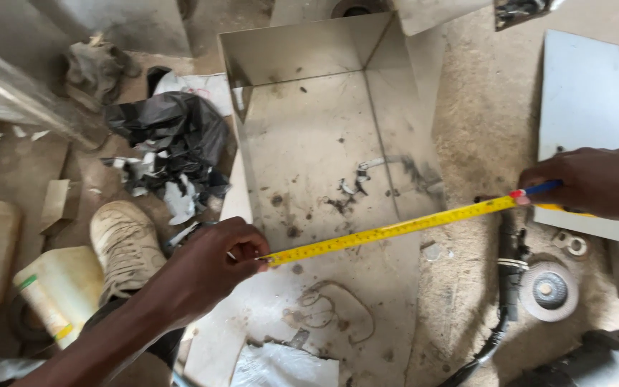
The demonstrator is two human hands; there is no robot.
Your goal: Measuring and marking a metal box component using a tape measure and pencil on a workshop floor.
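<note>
Left hand (213, 261) at lower centre-left, closed, pinching the end of a yellow tape measure (388, 231) between thumb and fingers. Tape runs taut from there up and right across the frame, over a metal sheet (367, 301) lying on the floor, to the right hand (596, 183) at the right edge. Right hand closed around the tape's far end plus a blue and red pen (536, 190), resting at the edge of a pale flat panel (596, 93). Lower left: worn shoe (125, 247), yellowish plastic jug (59, 287). Lower right: black cable (499, 326), round grinding disc (549, 290), small washer (577, 245). Farther up, centre: open-fronted sheet-metal box (302, 46), standing on the sheet, dirt specks inside. Left of it: black plastic bag (173, 125) with paper scraps. Upper left: grey rag (94, 68) on dusty floor (467, 129).
</note>
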